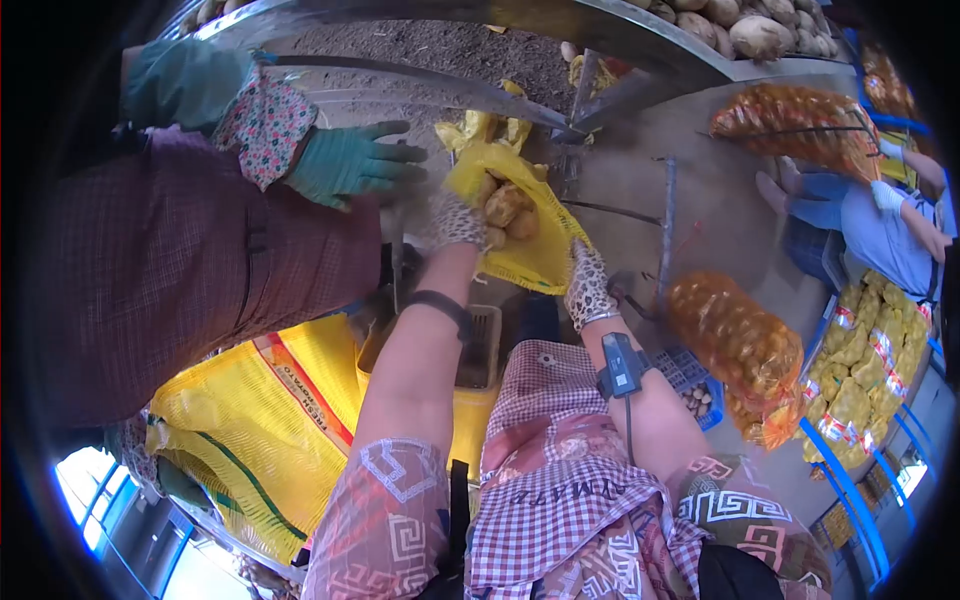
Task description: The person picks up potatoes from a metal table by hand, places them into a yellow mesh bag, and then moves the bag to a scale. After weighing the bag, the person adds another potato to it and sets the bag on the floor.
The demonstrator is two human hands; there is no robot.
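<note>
A yellow mesh bag (545, 255) hangs in front of me with its mouth open toward me, and several potatoes (508, 208) lie inside. My left hand (458, 220), in a leopard-print glove, is closed on the left side of the bag's rim. Its fingertips are partly hidden by the mesh. On the right side, my right hand (587, 283) grips the rim, in a matching glove. Close to my left hand, a co-worker's green-gloved hand (365, 160) is held out with its fingers spread, apart from the bag.
A metal frame (480, 85) crosses above, with potatoes (760, 35) heaped on it. At right stand a filled red mesh sack (740, 335), a blue crate (712, 400) and stacked yellow sacks (860, 385). Another person carries a red sack (800, 125). A yellow bin (470, 430) stands below.
</note>
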